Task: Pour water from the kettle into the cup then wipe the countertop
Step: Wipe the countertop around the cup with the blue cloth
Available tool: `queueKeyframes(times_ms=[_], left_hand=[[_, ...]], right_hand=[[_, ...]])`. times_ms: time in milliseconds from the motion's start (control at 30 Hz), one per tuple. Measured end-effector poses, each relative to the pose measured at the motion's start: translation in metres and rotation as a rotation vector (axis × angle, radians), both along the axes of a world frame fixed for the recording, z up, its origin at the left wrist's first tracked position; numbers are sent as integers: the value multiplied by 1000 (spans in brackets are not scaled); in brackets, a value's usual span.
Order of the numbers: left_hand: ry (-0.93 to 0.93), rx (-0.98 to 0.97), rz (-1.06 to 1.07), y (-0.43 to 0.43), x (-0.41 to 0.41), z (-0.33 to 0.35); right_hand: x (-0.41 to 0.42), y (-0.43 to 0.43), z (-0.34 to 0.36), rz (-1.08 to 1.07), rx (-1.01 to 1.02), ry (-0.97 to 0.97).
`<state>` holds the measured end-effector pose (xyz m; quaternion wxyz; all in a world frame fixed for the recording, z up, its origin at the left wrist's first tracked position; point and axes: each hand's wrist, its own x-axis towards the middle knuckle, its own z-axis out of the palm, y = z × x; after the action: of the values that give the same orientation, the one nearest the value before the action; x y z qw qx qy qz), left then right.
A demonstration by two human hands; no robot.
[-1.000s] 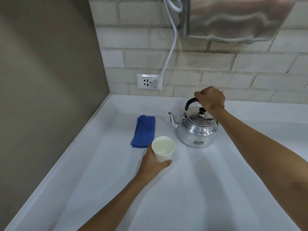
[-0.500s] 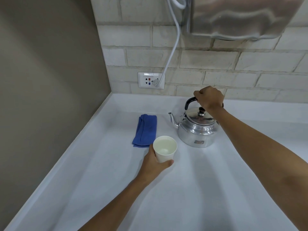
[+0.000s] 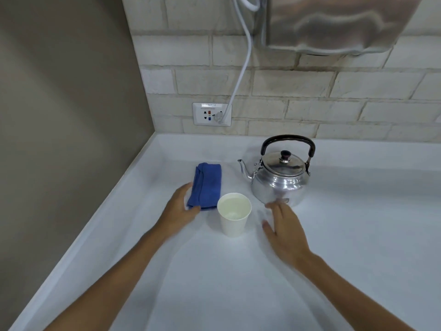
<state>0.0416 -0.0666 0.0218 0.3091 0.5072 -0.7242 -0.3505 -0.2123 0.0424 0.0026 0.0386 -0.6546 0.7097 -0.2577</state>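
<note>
A white paper cup [image 3: 234, 214] with water in it stands upright on the white countertop [image 3: 214, 283]. Behind it to the right sits a shiny metal kettle [image 3: 280, 181], black handle up, spout pointing left. A folded blue cloth [image 3: 207, 185] lies left of the cup. My left hand [image 3: 180, 210] touches the cloth's near left corner, thumb on its front edge and fingers along its left side. My right hand [image 3: 284, 229] hovers with its fingers apart, right of the cup and just in front of the kettle, holding nothing.
A brick wall runs along the back with a wall socket [image 3: 212, 114] and a white cable [image 3: 241, 75] plugged in. A metal dispenser [image 3: 334, 22] hangs above the kettle. A plain brown wall [image 3: 59, 115] bounds the counter on the left.
My right hand let go of the kettle handle and came down near the cup. My left hand released the cup and moved left onto the blue cloth.
</note>
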Motion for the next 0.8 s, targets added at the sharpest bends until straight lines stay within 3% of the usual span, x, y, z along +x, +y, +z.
queueKeyframes(times_ms=[167,267,367,533,667,800], left_hand=[[-138,-126,-10,-45,-33,-4],[-354,-226,17,-59,-58,-18],[-558,-197,75,-73,-74,-32],[-644,-137,62,-83,-89,-40],[-591,-124,-49,-79,-92,-35],[-667,-282,-300,-63,-77,-35]], right_hand=[[6,10,-31,-76,156,74],[7,10,-34,-83,158,133],[11,10,-33,-97,149,140],[15,8,-33,-109,149,154],[15,8,-33,-112,162,159],[13,9,-33,-102,147,151]])
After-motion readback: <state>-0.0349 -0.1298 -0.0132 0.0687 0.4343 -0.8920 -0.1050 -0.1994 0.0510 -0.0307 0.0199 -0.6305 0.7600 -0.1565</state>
